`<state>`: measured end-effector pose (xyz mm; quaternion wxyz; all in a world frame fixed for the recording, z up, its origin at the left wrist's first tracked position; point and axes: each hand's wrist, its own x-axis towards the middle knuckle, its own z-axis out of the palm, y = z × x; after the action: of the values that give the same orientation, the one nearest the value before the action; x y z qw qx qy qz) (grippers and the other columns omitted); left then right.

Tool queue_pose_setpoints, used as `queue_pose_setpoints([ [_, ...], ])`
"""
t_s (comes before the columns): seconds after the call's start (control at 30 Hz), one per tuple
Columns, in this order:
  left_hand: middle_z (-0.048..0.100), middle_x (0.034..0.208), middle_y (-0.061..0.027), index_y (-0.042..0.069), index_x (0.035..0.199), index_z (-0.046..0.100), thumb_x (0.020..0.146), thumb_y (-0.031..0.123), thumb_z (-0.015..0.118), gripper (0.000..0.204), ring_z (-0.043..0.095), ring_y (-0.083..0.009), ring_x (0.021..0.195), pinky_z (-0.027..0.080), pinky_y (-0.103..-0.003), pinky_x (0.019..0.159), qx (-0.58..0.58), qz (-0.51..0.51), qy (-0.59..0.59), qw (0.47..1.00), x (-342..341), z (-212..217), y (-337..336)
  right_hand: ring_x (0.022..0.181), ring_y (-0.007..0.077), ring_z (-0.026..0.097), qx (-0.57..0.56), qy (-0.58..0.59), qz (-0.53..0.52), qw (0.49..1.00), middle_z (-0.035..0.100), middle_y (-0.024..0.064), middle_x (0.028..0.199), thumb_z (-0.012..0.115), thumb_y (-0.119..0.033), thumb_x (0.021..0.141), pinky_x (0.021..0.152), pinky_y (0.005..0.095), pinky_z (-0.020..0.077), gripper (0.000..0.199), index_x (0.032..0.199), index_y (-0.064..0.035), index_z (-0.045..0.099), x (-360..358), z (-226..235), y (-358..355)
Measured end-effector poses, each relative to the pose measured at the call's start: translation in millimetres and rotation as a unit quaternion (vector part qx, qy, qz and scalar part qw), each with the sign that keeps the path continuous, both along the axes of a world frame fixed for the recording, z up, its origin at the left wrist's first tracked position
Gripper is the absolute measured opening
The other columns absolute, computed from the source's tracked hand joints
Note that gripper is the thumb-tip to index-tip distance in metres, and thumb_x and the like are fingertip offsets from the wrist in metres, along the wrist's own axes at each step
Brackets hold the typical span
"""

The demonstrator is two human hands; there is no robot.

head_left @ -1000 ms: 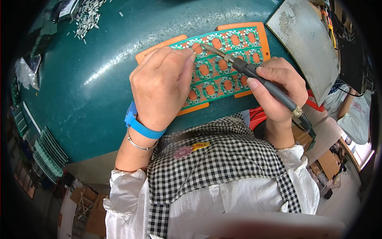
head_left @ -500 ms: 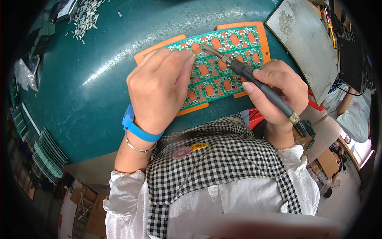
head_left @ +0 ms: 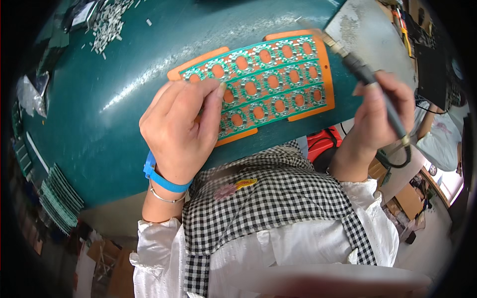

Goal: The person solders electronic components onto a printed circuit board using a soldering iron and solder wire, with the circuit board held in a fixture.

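Observation:
A green circuit board panel (head_left: 277,69), with rows of small boards around round openings, lies in an orange fixture (head_left: 326,54) on the table. Over the panel's left part is my left hand (head_left: 176,124), its thumb and forefinger pinched together at the board; whatever is between them is too small to make out. That wrist wears a blue strap (head_left: 171,185) and a thin bangle. My right hand (head_left: 380,111) grips a dark-handled soldering iron (head_left: 366,75), raised to the right of the panel. Its tip points up and left, blurred, beyond the fixture's upper right corner.
A green mat (head_left: 99,134) covers the table. Small pale parts (head_left: 108,27) are heaped at the far left. A worn grey metal plate (head_left: 365,30) lies at the far right. Stacked green boards (head_left: 59,198) stand at the lower left. Another person's sleeve (head_left: 442,144) shows at right.
The soldering iron has lifted off the panel and swung up and right with my right hand. My left hand has shifted slightly left and down, uncovering more boards.

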<state>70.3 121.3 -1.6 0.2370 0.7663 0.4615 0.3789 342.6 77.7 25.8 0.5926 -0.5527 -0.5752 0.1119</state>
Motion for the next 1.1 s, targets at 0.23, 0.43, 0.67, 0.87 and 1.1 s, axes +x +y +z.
queue_pose_setpoints([
  [0.23, 0.057, 0.066, -0.0097, 0.003, 0.085, 0.067, 0.076, -0.005, 0.074, 0.014, 0.056, -0.0240, 0.057, 0.044, -0.033, 0.053, 0.010, 0.007, -0.001, 1.000, 2.4, 9.3, -7.4, 0.063, 0.0134, 0.062, 0.145, -0.045, -0.172, 0.973, 0.066, 0.0088, 0.078, 0.068, -0.001, 0.088, 0.058, 0.0243, 0.0516, 0.014, 0.099, 0.0065, 0.066, 84.7, 42.2, 61.0],
  [0.43, 0.059, 0.067, -0.0097, 0.000, 0.086, 0.067, 0.076, -0.006, 0.073, 0.013, 0.057, -0.0229, 0.057, 0.045, -0.032, 0.053, 0.024, -0.019, -0.020, 0.999, -0.8, 13.3, -13.8, 0.079, 0.0166, 0.064, 0.211, -0.300, -0.299, 0.881, 0.067, 0.0062, 0.090, 0.071, -0.015, 0.087, 0.071, 0.0296, 0.0518, 0.019, 0.104, -0.0044, 0.070, 147.2, 24.3, 113.0],
  [0.67, 0.055, 0.064, -0.0100, 0.001, 0.087, 0.068, 0.076, -0.006, 0.074, 0.015, 0.054, -0.0230, 0.055, 0.043, -0.032, 0.051, 0.014, -0.011, -0.006, 1.000, -18.7, 18.6, -23.2, 0.080, 0.0182, 0.068, 0.129, -0.282, -0.232, 0.922, 0.071, 0.0071, 0.088, 0.069, -0.015, 0.088, 0.075, 0.0299, 0.0536, 0.019, 0.102, -0.0035, 0.073, 122.0, 15.9, 100.0],
  [0.87, 0.055, 0.064, -0.0083, 0.002, 0.087, 0.068, 0.073, -0.006, 0.076, 0.018, 0.053, -0.0226, 0.054, 0.043, -0.032, 0.051, -0.008, -0.016, -0.008, 1.000, -18.0, 8.8, -16.3, 0.064, 0.0122, 0.062, -0.009, -0.013, 0.017, 1.000, 0.068, 0.0093, 0.080, 0.069, -0.002, 0.081, 0.060, 0.0210, 0.0468, 0.016, 0.095, 0.0051, 0.068, 11.1, 12.6, -2.8],
  [1.1, 0.053, 0.061, -0.0062, 0.000, 0.084, 0.069, 0.073, -0.007, 0.076, 0.015, 0.050, -0.0159, 0.052, 0.039, -0.028, 0.049, -0.013, -0.005, -0.009, 1.000, -16.8, -0.1, -17.3, 0.058, 0.0122, 0.058, -0.134, -0.020, 0.103, 0.985, 0.066, 0.0118, 0.073, 0.073, 0.002, 0.074, 0.052, 0.0223, 0.0417, 0.017, 0.090, 0.0058, 0.067, -32.3, -12.8, -14.0],
])
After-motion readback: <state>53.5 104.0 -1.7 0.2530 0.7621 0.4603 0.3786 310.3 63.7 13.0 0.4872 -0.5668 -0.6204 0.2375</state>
